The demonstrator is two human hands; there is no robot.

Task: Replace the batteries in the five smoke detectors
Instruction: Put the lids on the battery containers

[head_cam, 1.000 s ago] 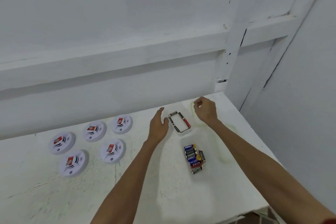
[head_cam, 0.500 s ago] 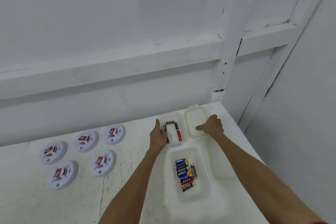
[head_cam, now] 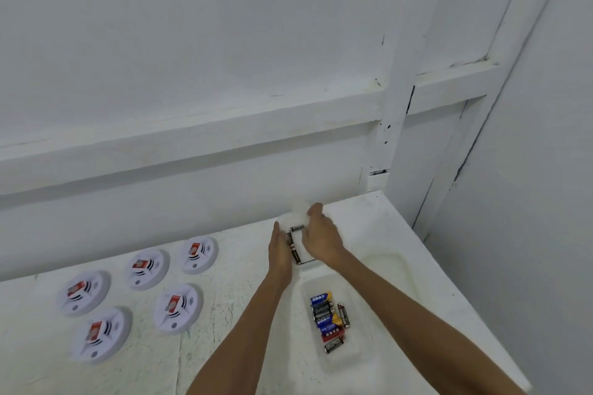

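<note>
Translucent plastic makes the far container (head_cam: 305, 250) hard to trace. Its right half is hidden under the right hand (head_cam: 321, 239), whose fingers bend down over it. Whether they grip anything cannot be told; a white blur sits at the fingertips. The left hand (head_cam: 279, 250) lies straight-fingered against the container's left wall. Inside, cylindrical batteries (head_cam: 294, 252) line the walls, one pointing away, one crosswise. A nearer clear tub (head_cam: 353, 359) holds more batteries (head_cam: 325, 314), mostly crosswise. Five round white smoke detectors (head_cam: 178, 308) rest on the scuffed white counter (head_cam: 224, 362), left of both arms.
</note>
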